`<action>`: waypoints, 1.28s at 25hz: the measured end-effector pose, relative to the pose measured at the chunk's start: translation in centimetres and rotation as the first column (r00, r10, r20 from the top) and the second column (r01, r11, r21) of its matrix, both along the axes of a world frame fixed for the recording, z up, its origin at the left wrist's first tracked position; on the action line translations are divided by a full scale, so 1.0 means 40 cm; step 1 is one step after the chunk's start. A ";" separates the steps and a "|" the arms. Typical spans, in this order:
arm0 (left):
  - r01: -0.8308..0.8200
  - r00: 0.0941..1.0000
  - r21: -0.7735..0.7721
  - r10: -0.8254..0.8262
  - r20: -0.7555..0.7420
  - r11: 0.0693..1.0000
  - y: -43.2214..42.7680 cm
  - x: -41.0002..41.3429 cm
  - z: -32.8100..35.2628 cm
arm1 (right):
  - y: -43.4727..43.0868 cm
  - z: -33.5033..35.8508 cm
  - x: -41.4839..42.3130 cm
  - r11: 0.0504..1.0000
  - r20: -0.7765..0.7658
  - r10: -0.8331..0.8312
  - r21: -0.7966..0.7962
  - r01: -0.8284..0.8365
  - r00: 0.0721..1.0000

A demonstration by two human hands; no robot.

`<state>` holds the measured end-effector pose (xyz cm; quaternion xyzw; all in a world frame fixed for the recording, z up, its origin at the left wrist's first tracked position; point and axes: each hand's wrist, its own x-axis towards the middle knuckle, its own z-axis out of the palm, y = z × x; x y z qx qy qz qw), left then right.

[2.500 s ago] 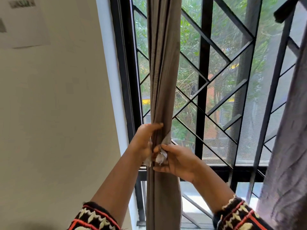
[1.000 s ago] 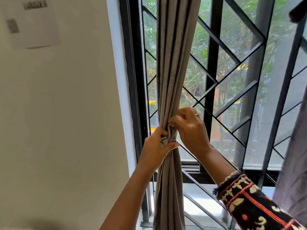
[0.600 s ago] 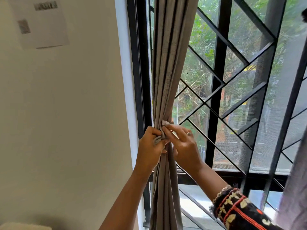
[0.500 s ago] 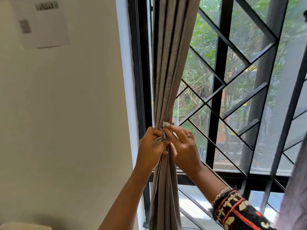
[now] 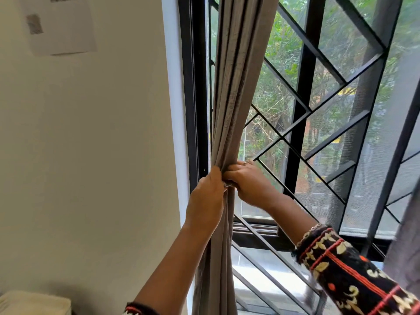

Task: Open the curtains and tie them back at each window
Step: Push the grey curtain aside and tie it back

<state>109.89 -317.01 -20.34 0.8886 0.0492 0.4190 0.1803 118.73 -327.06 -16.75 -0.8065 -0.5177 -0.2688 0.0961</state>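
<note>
A grey-brown curtain hangs gathered into a tight bunch at the left side of the window. My left hand grips the bunch from the left at its pinched waist. My right hand is closed on the same spot from the right, knuckles toward me, with a ring on one finger. A small bit of pale tie-back shows between the two hands; most of it is hidden by my fingers. Below the hands the curtain falls straight down.
Black diagonal grille bars and a mesh screen cover the window, with trees outside. A second dark curtain hangs at the right edge. A cream wall with a paper sheet is on the left; a pale cushion sits bottom left.
Both hands have stayed at the curtain's waist. My right hand turned from fingers spread on the tie to a closed fist beside the left. The view shifted slightly right.
</note>
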 end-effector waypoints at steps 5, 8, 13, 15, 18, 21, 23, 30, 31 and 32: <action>-0.018 0.999 0.074 0.021 -0.039 0.997 -0.027 0.006 -0.003 | -0.016 0.055 -0.004 0.988 -0.176 -0.066 -0.150 0.039 0.982; -0.046 0.997 0.059 0.050 -0.060 0.997 -0.028 0.011 0.002 | -0.044 0.023 -0.016 0.995 -0.329 0.049 0.100 -0.017 0.943; -0.083 0.980 0.144 0.107 -0.166 0.986 -0.025 0.020 0.014 | -0.081 -0.105 -0.064 0.618 -0.580 0.364 0.736 0.276 0.729; 0.000 0.975 0.107 0.024 -0.223 0.994 -0.026 0.026 0.019 | -0.071 -0.157 -0.079 0.582 -0.719 0.520 0.694 0.424 0.462; 0.180 0.939 -0.076 -0.195 -0.284 0.981 -0.027 0.034 0.026 | -0.066 -0.188 -0.079 0.532 -0.688 0.711 0.663 0.526 0.148; 0.268 0.901 -0.170 -0.309 -0.304 0.948 -0.030 0.043 0.032 | -0.068 -0.178 -0.065 0.446 -0.533 0.846 0.730 0.518 0.023; 0.290 0.897 -0.194 -0.337 -0.285 0.937 -0.032 0.045 0.030 | -0.069 -0.168 -0.055 0.416 -0.495 0.869 0.749 0.515 0.017; 0.362 0.919 -0.335 -0.272 0.286 0.870 -0.057 0.031 -0.025 | -0.109 -0.178 -0.011 0.381 -0.472 0.882 0.715 0.586 0.003; 0.367 0.912 -0.360 -0.255 0.321 0.858 -0.061 0.036 -0.026 | -0.116 -0.180 -0.004 0.378 -0.474 0.880 0.713 0.590 0.010; 0.363 0.912 -0.379 -0.242 0.332 0.851 -0.065 0.039 -0.025 | -0.122 -0.180 0.003 0.379 -0.487 0.873 0.712 0.591 0.026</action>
